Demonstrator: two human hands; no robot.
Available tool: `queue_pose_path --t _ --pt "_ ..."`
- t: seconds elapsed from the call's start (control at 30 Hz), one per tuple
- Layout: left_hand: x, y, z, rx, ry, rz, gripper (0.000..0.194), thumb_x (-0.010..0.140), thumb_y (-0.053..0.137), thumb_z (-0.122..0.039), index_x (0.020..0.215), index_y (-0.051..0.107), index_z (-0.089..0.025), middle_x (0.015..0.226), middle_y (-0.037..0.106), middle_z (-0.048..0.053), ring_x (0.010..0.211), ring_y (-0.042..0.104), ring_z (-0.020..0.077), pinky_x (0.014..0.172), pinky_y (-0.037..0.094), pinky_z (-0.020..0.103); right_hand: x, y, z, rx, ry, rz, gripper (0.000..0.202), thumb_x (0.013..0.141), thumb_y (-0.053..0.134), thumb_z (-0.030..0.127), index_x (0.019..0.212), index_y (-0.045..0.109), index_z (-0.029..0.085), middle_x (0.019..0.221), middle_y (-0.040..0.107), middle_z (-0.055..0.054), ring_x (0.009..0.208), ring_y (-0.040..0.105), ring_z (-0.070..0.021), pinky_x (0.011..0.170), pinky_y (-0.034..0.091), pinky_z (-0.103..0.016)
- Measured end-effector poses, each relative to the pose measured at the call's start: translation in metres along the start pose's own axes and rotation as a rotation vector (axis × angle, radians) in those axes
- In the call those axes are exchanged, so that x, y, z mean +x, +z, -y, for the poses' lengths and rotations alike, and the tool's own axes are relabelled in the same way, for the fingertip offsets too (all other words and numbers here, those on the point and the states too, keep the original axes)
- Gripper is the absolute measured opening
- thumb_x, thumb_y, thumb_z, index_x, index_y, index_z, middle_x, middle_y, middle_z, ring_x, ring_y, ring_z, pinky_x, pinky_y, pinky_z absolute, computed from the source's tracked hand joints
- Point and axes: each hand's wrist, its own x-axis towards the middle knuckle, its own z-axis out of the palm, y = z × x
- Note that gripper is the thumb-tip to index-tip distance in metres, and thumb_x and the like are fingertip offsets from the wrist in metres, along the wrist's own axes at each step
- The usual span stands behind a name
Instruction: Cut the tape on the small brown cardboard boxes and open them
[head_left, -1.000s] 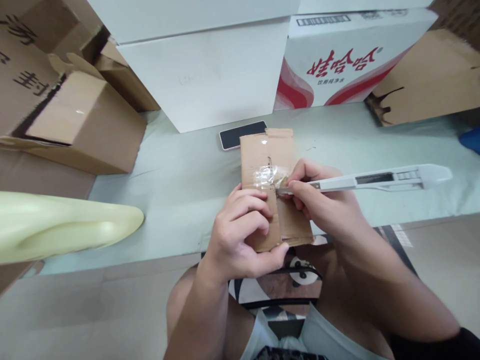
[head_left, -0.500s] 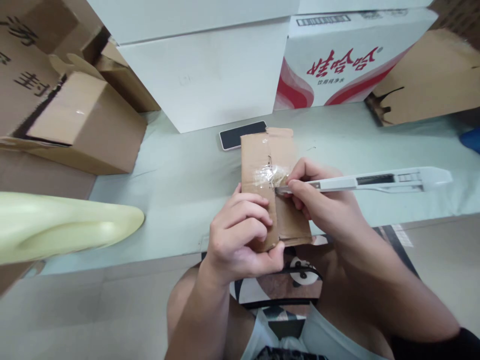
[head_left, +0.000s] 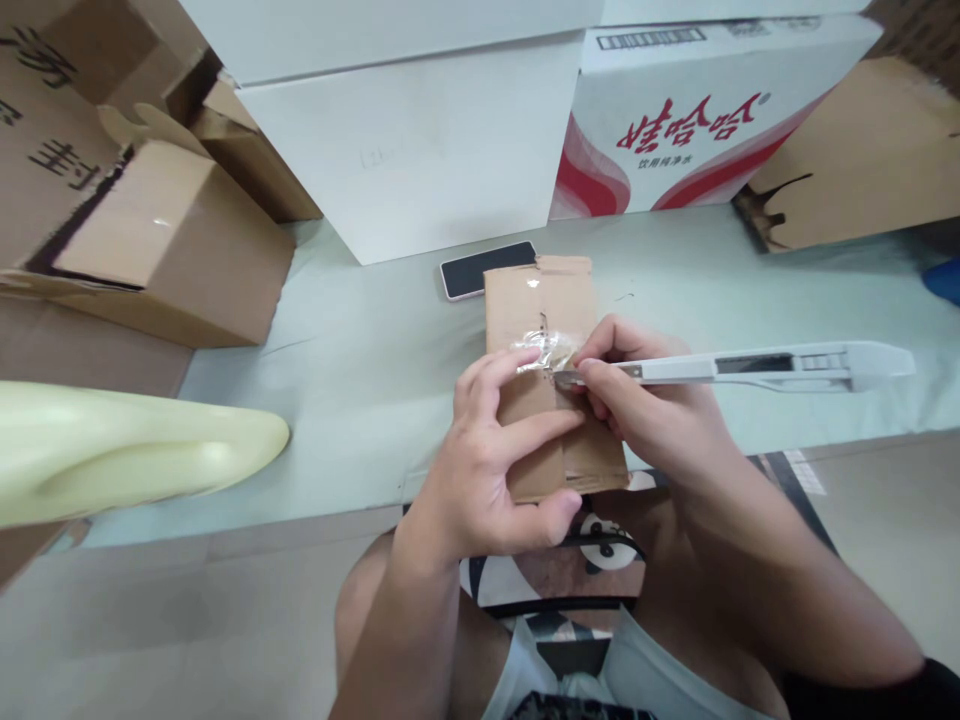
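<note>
A small flattened-looking cardboard box (head_left: 536, 290), with crinkled clear tape across its middle, lies on the table close to me. My left hand (head_left: 491, 455) rests over its left side with the fingers spread, and the thumb stretches along the front edge. Pinched in my right hand (head_left: 645, 390) is a white utility knife (head_left: 682, 370), its handle pointing right. The blade's tip touches the box at the centre seam, just by the tape. The fingers of my right hand partly hide the blade end.
Behind the box lies a phone (head_left: 472, 272). White cartons (head_left: 420, 160) and a red-printed carton (head_left: 592, 180) stand at the back. Brown boxes (head_left: 217, 250) are on the left, another brown box (head_left: 862, 170) at right. A pale yellow smooth object (head_left: 150, 450) juts in from the left.
My left hand has uncurled and spread its fingers farther up over the box, the thumb moving off its front edge. My right hand and the knife have barely moved.
</note>
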Motion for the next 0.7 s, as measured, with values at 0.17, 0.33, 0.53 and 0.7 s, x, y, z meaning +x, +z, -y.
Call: queue_pose_path --t 0.17,0.33,0.53,0.7 --pt "0.001 -0.0012 -0.0013 0.019 -0.036 0.019 0.037 0.091 0.059 -0.046 0.117 0.074 -0.024 0.159 0.038 0.013 0.153 0.035 0.0405 0.129 0.034 0.062 -0.0007 -0.0001 -0.0004 -0.011 -0.007 0.004 0.019 0.091 0.062 0.018 0.073 0.056 0.023 0.065 0.057 0.005 0.059 0.049 -0.0102 0.059 0.038 -0.029" --pt "0.0 0.0018 0.0005 0.001 -0.009 -0.023 0.033 0.093 0.053 -0.045 0.11 0.071 -0.023 0.158 0.037 0.011 0.153 0.036 0.0393 0.129 0.035 0.06 -0.0013 -0.0009 -0.0008 -0.011 -0.012 0.011 0.018 0.092 0.061 0.019 0.075 0.056 0.023 0.067 0.057 0.005 0.061 0.05 -0.0105 0.061 0.04 -0.029" --pt "0.0011 0.001 0.0022 -0.006 0.007 -0.034 0.028 0.09 0.056 -0.041 0.108 0.069 -0.025 0.156 0.04 0.011 0.15 0.04 0.0404 0.126 0.039 0.063 -0.0016 0.0 -0.0006 -0.019 -0.004 0.016 0.019 0.094 0.062 0.02 0.076 0.057 0.022 0.069 0.059 0.005 0.061 0.05 -0.0106 0.061 0.04 -0.029" --pt "0.0025 -0.0019 0.0013 -0.009 0.015 -0.019 0.026 0.09 0.056 -0.04 0.108 0.068 -0.025 0.156 0.04 0.011 0.149 0.04 0.0408 0.126 0.039 0.064 -0.0014 -0.0004 -0.0009 -0.008 -0.018 0.018 0.019 0.094 0.063 0.02 0.076 0.057 0.022 0.068 0.058 0.004 0.062 0.051 -0.0115 0.061 0.041 -0.029"
